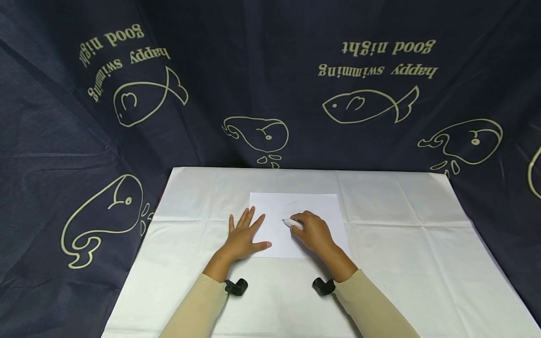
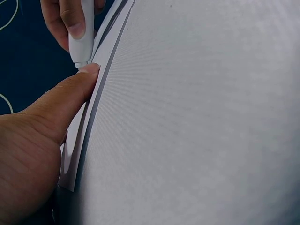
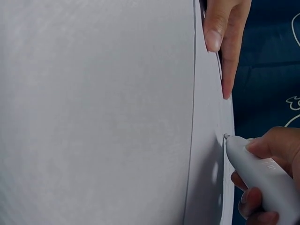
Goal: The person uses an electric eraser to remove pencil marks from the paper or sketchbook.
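Observation:
A sheet of white paper with faint thin lines near its top lies on the table. My left hand rests with spread fingers on the sheet's left edge, its thumb pointing right. In my right hand I grip a thick, white, pen-shaped tool with a small, narrow tip. That tip points left and is at the paper near its middle; whether it touches cannot be made out. In the left wrist view, the tool appears beyond the left thumb. Its exact kind is unclear.
A creased white cloth covers the table. Behind and at the sides hangs a dark blue fabric with fish and whale outlines and upside-down lettering. Black wrist devices sit on the left and right sleeves.

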`<action>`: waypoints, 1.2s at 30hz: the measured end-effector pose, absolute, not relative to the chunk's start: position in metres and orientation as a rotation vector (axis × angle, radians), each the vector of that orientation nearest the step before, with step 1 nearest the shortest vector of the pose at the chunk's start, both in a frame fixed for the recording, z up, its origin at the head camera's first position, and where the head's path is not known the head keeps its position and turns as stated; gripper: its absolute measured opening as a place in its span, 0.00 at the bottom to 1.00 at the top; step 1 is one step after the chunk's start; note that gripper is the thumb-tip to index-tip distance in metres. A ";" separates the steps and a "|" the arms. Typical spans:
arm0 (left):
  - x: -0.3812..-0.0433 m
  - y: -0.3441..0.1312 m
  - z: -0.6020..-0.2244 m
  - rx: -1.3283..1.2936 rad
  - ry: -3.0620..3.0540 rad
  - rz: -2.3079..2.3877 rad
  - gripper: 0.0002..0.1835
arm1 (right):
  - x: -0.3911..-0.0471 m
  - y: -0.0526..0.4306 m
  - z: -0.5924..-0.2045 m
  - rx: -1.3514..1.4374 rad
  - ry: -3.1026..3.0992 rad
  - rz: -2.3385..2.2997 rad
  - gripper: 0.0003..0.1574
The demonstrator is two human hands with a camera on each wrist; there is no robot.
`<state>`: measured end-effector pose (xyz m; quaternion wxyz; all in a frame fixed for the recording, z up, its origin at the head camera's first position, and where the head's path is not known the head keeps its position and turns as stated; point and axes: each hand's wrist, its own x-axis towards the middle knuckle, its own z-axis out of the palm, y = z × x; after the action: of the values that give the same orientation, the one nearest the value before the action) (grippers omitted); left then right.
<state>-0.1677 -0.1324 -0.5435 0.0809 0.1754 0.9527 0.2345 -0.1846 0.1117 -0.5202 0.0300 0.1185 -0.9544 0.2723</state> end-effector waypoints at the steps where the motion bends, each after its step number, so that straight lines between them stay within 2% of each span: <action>1: -0.168 -0.132 -0.543 0.524 2.847 0.702 0.49 | -0.185 0.112 -0.520 0.370 -2.942 0.839 0.16; 36: -0.168 -0.133 -0.546 0.529 2.845 0.691 0.49 | -0.182 0.123 -0.520 0.327 -2.927 0.844 0.16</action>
<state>-0.1682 -0.1327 -0.5458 0.0831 0.1772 0.9530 0.2314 -0.1823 0.1233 -0.5204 0.0389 0.1067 -0.9547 0.2751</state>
